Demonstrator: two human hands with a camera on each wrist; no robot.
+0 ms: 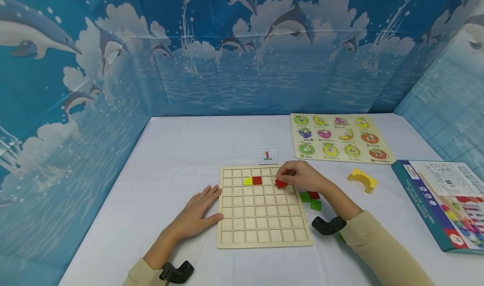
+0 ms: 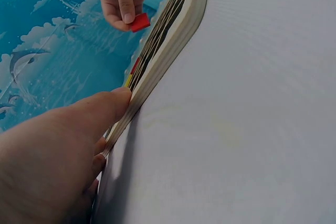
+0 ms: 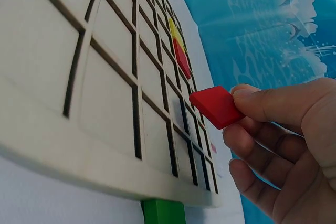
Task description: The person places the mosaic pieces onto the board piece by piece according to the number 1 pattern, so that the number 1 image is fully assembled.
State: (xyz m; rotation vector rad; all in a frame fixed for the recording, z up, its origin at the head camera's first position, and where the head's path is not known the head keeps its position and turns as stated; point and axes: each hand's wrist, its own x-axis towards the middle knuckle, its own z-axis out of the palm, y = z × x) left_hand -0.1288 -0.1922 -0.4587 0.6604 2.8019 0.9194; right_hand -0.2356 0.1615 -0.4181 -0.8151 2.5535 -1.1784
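My right hand (image 1: 302,176) pinches a red square tile (image 3: 216,106) between thumb and fingers, held just above the upper right of a wooden grid board (image 1: 249,224). On that board, a yellow piece with a curved edge (image 1: 247,181) and a red tile (image 1: 257,180) lie side by side in the second row. At the board's left edge, my left hand (image 1: 200,210) rests with straight fingers, its fingertips and thumb touching the rim. A small pattern card (image 1: 267,156) with a printed figure lies just beyond the board's far edge.
Green tiles (image 1: 316,205) and another red tile (image 1: 314,195) lie right of the board, near the right forearm. Farther right are a yellow arch block (image 1: 363,180) and a teal box (image 1: 427,210). A fruit picture board (image 1: 340,139) lies at the back right.
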